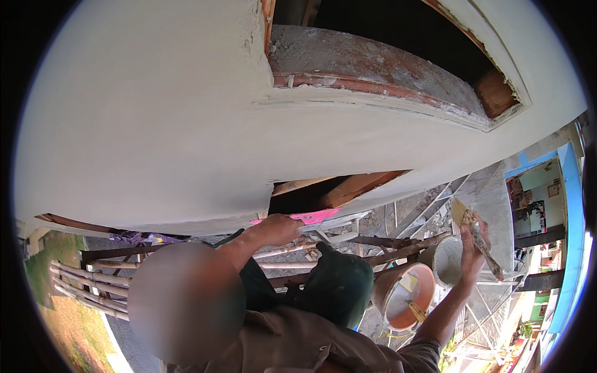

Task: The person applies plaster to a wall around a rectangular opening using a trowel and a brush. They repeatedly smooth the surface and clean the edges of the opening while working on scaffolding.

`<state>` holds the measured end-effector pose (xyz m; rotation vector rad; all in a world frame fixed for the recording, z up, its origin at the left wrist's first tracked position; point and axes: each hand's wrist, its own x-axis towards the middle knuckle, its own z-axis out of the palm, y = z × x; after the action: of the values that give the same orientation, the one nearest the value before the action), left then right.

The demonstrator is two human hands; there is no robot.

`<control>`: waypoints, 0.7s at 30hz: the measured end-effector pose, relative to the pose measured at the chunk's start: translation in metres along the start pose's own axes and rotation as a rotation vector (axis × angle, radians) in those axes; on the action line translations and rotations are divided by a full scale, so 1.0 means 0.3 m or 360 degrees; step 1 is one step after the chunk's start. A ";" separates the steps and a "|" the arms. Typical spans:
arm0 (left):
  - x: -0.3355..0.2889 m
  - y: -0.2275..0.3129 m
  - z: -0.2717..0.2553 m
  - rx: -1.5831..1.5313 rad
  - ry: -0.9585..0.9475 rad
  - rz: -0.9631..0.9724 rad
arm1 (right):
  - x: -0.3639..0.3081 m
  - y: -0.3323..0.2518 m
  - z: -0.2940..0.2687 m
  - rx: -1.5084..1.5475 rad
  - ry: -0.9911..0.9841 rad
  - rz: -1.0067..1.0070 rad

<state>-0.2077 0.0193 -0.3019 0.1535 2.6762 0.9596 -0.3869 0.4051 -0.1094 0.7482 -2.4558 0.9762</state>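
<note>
My right hand (476, 248) is raised at the right, closed around a flat brush (482, 242) with pale bristles up and a stained handle slanting down. It is above two buckets. The orange bucket (380, 292) holds a greyish mix and a yellowish-handled tool (416, 311). Behind it stands a whitish bucket (429, 255). My left hand (278, 229) has its fingers curled at the lower edge of a small wall opening (305, 198), beside a bright pink sheet (317, 216). What those fingers grip is hidden.
A smooth white wall (149, 124) fills the upper view, with a larger framed opening (373, 56) at top right. Bamboo poles (93, 286) and scaffold bars (398, 252) run beneath me. A metal ladder (435, 202) leans near a blue-framed doorway (569, 205).
</note>
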 end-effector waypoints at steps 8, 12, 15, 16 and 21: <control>-0.004 0.027 0.001 0.0011 0.0020 0.0045 | 0.280 -0.736 0.235 0.0332 -0.0176 -0.1494; -0.008 0.018 -0.003 0.0018 0.0065 0.0051 | 0.284 -0.851 0.295 0.0284 -0.0254 -0.1600; -0.009 0.005 -0.002 0.0006 0.0085 0.0066 | 0.301 -0.856 0.317 0.0213 -0.0253 -0.1621; -0.008 0.001 -0.001 0.0002 0.0097 0.0087 | 0.308 -0.848 0.314 0.0162 -0.0245 -0.1625; 0.004 -0.004 0.003 -0.0011 0.0139 0.0145 | 0.341 -0.765 0.269 -0.0068 -0.0319 -0.1653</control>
<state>-0.2085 0.0192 -0.3037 0.2388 2.7664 1.0247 -0.3406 0.1724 0.0063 1.8774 -1.7581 0.4332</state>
